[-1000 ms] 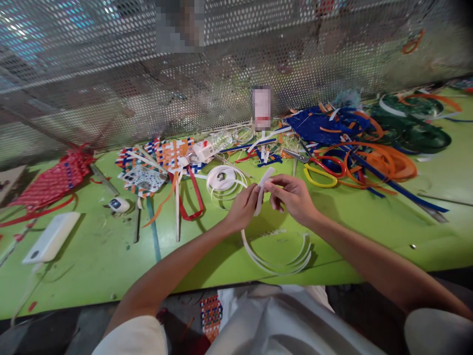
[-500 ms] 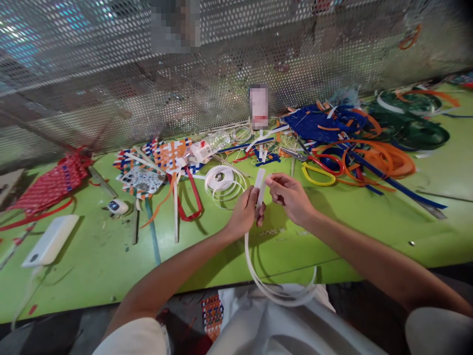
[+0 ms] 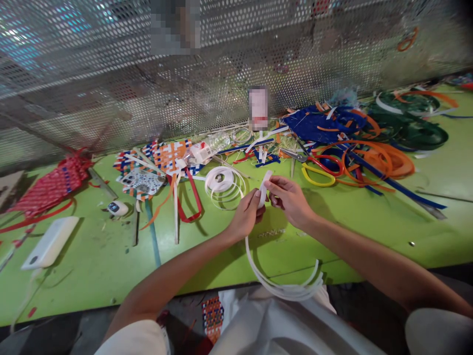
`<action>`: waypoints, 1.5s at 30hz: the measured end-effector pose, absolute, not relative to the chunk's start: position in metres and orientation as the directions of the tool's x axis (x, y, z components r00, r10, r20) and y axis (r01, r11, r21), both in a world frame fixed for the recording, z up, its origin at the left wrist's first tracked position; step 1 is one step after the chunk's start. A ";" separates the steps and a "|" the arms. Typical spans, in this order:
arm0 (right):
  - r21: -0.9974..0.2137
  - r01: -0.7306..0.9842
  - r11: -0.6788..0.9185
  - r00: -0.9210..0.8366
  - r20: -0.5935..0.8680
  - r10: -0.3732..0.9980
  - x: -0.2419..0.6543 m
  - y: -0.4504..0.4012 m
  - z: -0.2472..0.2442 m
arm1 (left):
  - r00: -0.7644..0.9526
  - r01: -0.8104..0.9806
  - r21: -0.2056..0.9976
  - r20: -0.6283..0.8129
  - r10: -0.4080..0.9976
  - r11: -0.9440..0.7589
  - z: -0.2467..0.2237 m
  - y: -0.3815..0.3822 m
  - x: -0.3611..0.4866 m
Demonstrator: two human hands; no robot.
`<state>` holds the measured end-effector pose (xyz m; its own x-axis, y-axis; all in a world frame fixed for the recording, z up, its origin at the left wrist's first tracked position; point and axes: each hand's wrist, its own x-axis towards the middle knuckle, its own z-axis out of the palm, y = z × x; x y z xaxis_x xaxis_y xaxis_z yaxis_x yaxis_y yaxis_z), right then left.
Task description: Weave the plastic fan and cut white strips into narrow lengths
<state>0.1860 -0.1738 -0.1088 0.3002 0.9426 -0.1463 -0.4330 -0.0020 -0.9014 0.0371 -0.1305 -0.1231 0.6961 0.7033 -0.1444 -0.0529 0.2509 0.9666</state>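
Note:
My left hand (image 3: 247, 213) is closed around a bundle of white plastic strips (image 3: 254, 264). Their upper ends stick out above my thumb, and their long tails curve down past the table edge over my lap. My right hand (image 3: 287, 197) pinches the upper end of the strips between thumb and fingers, just right of my left hand. How many strips lie in the bundle is hidden by my fingers. A coil of white strip (image 3: 219, 180) lies on the table beyond my left hand.
On the green table (image 3: 207, 261), scissors with red and yellow handles (image 3: 325, 170) lie beyond my right hand. Orange strips (image 3: 391, 160) and green strips (image 3: 424, 130) pile up at right. Woven pieces (image 3: 172, 155), a phone (image 3: 142, 181) and a white power bank (image 3: 51, 241) lie left.
The upper ends of the strips have bent over to the right, with my right hand now pinching them. The tails below have fanned apart at their ends.

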 end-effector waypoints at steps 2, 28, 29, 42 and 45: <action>-0.906 -0.423 -0.008 0.282 -0.141 0.949 0.187 -0.175 -0.110 | 0.707 -0.060 0.964 -0.143 0.693 0.260 -0.125 -0.131 0.037; -0.969 -0.016 0.246 0.463 0.211 0.861 0.199 -0.170 -0.118 | 0.726 0.144 0.987 -0.058 0.685 -0.069 -0.127 -0.120 0.028; -0.970 -0.027 0.243 0.463 0.203 0.862 0.199 -0.169 -0.118 | 0.730 0.145 0.987 -0.055 0.681 -0.076 -0.126 -0.120 0.027; -0.963 -0.017 0.268 0.449 0.232 0.863 0.199 -0.169 -0.119 | 0.740 0.167 0.985 -0.097 0.666 -0.042 -0.121 -0.119 0.028; -0.969 -0.010 0.248 0.445 0.218 0.868 0.199 -0.168 -0.120 | 0.736 0.171 0.984 -0.098 0.670 -0.043 -0.122 -0.120 0.028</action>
